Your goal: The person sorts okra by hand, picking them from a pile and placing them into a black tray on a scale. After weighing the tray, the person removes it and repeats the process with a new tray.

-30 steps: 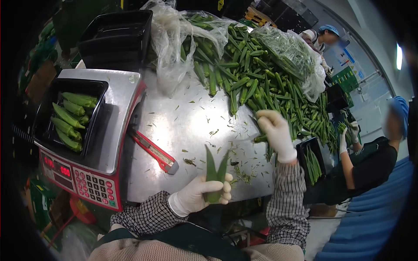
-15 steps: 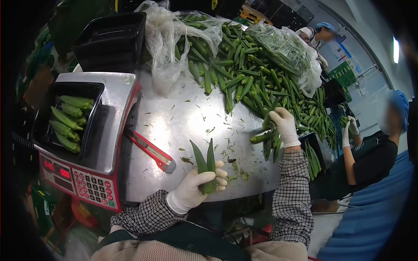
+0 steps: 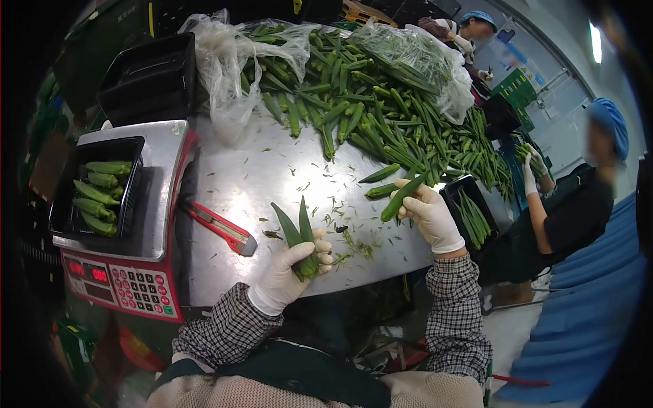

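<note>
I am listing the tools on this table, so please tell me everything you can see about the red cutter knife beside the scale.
The red cutter knife is long and slim, red body, plastic by its look, with a grey end toward the person. It lies flat and diagonal on the steel table, beside the scale, among green scraps. No hand touches it; the left hand, holding two okra pods, is near but apart. Blade unclear.
</note>
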The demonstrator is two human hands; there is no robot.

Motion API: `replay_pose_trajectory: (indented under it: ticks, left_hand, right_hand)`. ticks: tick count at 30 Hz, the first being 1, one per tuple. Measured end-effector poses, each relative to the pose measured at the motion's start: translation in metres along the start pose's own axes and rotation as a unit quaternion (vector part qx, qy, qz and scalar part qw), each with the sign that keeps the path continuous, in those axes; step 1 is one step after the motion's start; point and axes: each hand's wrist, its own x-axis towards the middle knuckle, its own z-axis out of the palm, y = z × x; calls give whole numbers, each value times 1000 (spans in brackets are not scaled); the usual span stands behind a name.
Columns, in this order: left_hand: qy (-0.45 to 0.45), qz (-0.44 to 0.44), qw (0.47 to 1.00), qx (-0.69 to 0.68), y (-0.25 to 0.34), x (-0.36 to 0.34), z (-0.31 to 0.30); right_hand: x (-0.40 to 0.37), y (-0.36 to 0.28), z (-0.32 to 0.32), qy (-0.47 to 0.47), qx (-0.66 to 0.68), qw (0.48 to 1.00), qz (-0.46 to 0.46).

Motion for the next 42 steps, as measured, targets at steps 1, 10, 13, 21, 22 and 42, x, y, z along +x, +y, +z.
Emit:
replay_pose_trajectory:
  ticks: [1, 10, 13, 21, 22, 42]
  left_hand:
    - [1, 2, 1000, 4, 0, 0, 0]
    - [-10, 7, 1000, 12, 0, -3, 4]
    - [-8, 3, 1000, 28, -4, -1, 6]
    - [19, 11, 999, 25, -2, -1, 5]
    - [22, 11, 999, 25, -1, -1, 5]
    - [29, -25, 998, 45, 2, -4, 13]
  right_hand:
    - [-2, 0, -1, 4, -2, 1000, 3]
    - [-104, -10, -44, -86, -345, 919, 168]
    - [-105, -11, -48, 17, -509, 854, 107]
    - [58, 26, -15, 128, -606, 748, -237]
    - [75, 27, -13, 98, -641, 729, -221]
    - [15, 8, 18, -144, 178, 973, -23]
